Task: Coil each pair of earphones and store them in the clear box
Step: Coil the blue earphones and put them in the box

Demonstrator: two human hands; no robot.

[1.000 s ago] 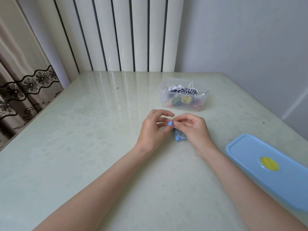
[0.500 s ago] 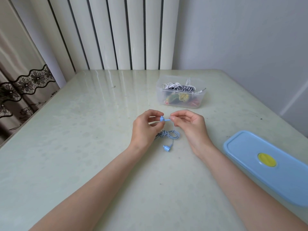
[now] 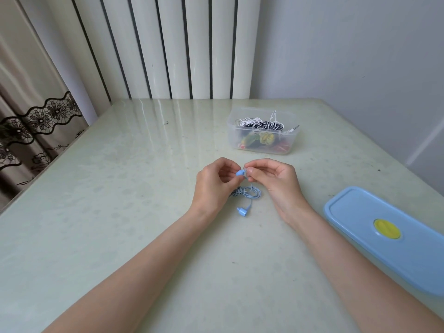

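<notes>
A pair of light blue earphones (image 3: 249, 193) lies in a loose coil on the table between my hands. One earbud rests on the table just below the coil. My left hand (image 3: 213, 186) pinches the other earbud at its fingertips. My right hand (image 3: 276, 181) pinches the cord right beside that earbud, fingertips almost touching the left ones. Farther back stands the clear box (image 3: 263, 145), open, holding several coiled earphones: white and black-and-white striped on top, green, yellow and red beneath.
A blue lid (image 3: 374, 239) with a yellow oval in its middle lies on the table at the right. The pale green table (image 3: 120, 212) meets a white ribbed wall panel at the back. A lace-trimmed curtain (image 3: 36, 121) hangs at the left.
The hands drew apart from the bundle a second ago, and the coil and lower earbud dropped into view on the table. Since half a second ago the fingertips have closed together again.
</notes>
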